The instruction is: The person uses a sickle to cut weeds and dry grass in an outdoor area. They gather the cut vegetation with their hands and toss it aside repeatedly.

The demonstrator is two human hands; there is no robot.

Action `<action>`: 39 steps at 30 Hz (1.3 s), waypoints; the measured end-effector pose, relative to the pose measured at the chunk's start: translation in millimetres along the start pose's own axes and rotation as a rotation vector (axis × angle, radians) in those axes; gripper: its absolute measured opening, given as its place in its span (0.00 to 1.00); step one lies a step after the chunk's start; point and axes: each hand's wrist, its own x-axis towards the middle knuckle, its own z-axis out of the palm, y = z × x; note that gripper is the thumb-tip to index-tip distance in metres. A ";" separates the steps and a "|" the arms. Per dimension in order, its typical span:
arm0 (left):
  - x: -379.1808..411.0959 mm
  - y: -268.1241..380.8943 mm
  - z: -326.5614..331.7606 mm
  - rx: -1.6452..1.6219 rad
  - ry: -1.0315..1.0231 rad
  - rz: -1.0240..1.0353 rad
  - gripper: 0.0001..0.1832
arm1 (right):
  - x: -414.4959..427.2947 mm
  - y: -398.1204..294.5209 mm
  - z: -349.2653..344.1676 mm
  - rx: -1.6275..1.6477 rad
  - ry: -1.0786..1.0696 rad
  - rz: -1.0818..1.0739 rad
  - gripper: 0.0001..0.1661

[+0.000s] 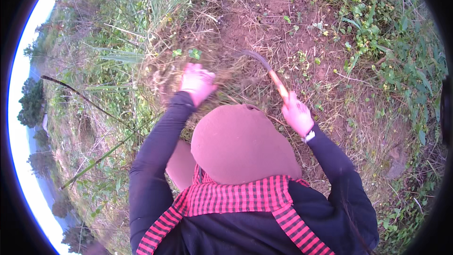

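Note:
My right hand point(298, 114) is closed around the wooden handle of a sickle point(277, 79), whose curved dark blade points up and to the left, just above the soil. To the left, my left hand point(198, 82) is low among dry grass and roots point(166, 72); it is blurred, and what its fingers touch cannot be told. Small green leaves point(194, 54) stand just beyond its fingers. Between the two hands lies loose cut-looking dry grass point(235, 86), partly blurred. My bent knee in brown cloth hides the ground nearest me.
Reddish bare soil point(244, 24) with dry stalks stretches ahead. Tall green grass point(159, 3) grows at the upper left, and leafy plants point(400, 49) at the right. A long thin stem point(95, 163) slants beside my left arm.

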 end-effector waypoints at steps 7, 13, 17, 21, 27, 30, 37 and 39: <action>-86.1 -154.9 42.7 0.131 0.043 -0.463 0.16 | -173.2 43.6 -34.6 0.076 -0.308 0.421 0.23; -90.6 -151.5 80.9 0.141 0.096 -0.449 0.21 | -111.0 50.2 2.2 0.295 0.126 0.089 0.23; -97.5 -141.8 72.5 0.110 0.100 -0.417 0.21 | 10.8 -3.0 -3.8 0.468 0.009 0.171 0.23; -97.4 -138.3 72.3 0.097 0.093 -0.422 0.21 | 95.0 -57.2 -11.2 0.505 -0.382 0.214 0.17; -98.8 -136.3 72.0 0.120 0.127 -0.415 0.20 | 71.9 -65.8 49.8 0.520 -0.277 0.183 0.18; -97.4 -133.2 68.9 0.108 0.111 -0.436 0.20 | 76.6 -59.1 75.6 0.702 -0.231 0.125 0.17; -90.3 -134.4 74.9 0.044 0.079 -0.497 0.21 | 104.0 -78.0 71.0 0.302 -0.149 -0.124 0.20; -93.6 -140.7 77.1 0.131 0.048 -0.526 0.23 | 56.8 -68.9 61.0 0.686 -0.237 0.183 0.20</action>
